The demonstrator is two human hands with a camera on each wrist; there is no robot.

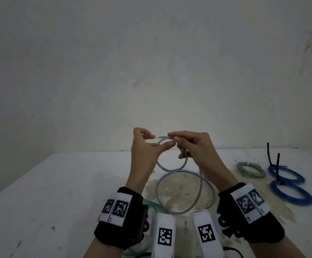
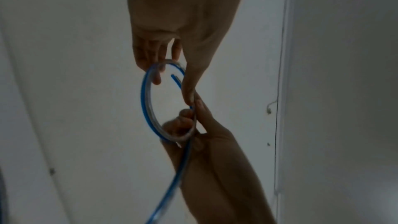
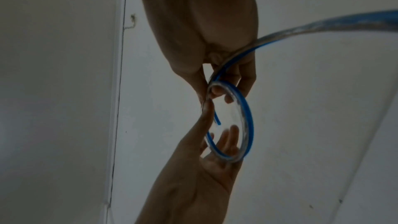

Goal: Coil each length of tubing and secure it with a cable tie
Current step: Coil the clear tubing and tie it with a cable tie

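A clear tubing point(image 1: 181, 166) with a blue stripe forms a small loop held up between both hands; its remaining length lies in a wider loop on the white table point(image 1: 58, 183). My right hand point(image 1: 175, 141) pinches the tubing where the loop crosses, close to its free end. My left hand point(image 1: 160, 140) has straight, spread fingers inside the loop, and its thumb touches the tubing by the right fingertips. In the left wrist view the tubing point(image 2: 143, 101) rings the left hand point(image 2: 173, 89), with the right hand point(image 2: 193, 108) below. The right wrist view shows the tubing point(image 3: 249, 120), right hand point(image 3: 206, 96) and left hand point(image 3: 219, 118).
At the right of the table lie a tied green coil point(image 1: 251, 169) and two blue coils point(image 1: 286, 175) point(image 1: 291, 192) bound with black cable ties point(image 1: 268, 153) that stick up. Loose green tubing point(image 1: 151, 203) lies by my left wrist. A wall stands behind the table.
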